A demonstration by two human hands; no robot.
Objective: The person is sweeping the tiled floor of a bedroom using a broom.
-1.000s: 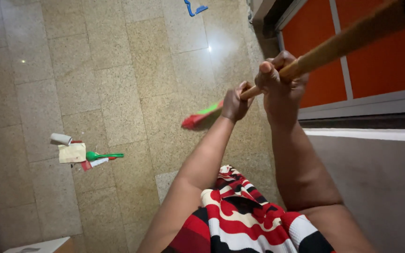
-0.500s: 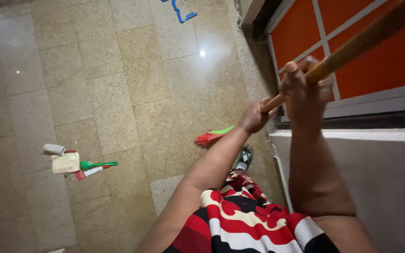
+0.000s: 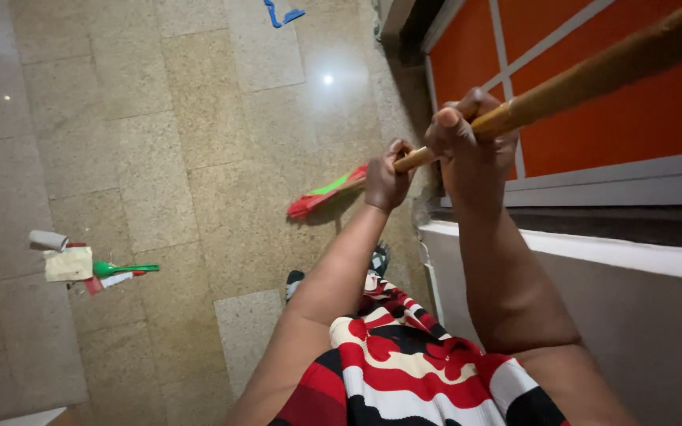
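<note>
- The right hand (image 3: pixel 467 146) is wrapping its fingers tight around the wooden broom handle (image 3: pixel 586 75), thumb pointing up along the near side of the stick.
- The left hand (image 3: pixel 387 177) is clenching the same handle lower down, just beside the right hand, fingers curled fully around it.
- The handle is slanting from the upper right corner down to the left, ending in the red and green broom head (image 3: pixel 321 197), which is lying low over the tiled floor (image 3: pixel 199 118).
- Half a second ago the hands were sitting farther right and the broom head nearer the person; now both hands are sitting farther left and the broom head is reaching farther out over the tiles.
- A small pile of litter is lying well apart at the left: a grey tube (image 3: pixel 47 239), a cream paper scrap (image 3: pixel 68 264) and a green spoon (image 3: pixel 120 269).
- A blue piece (image 3: pixel 282 13) is lying at the far edge of the floor.
- An orange panel (image 3: pixel 593 118) with grey framing is standing at the right.
</note>
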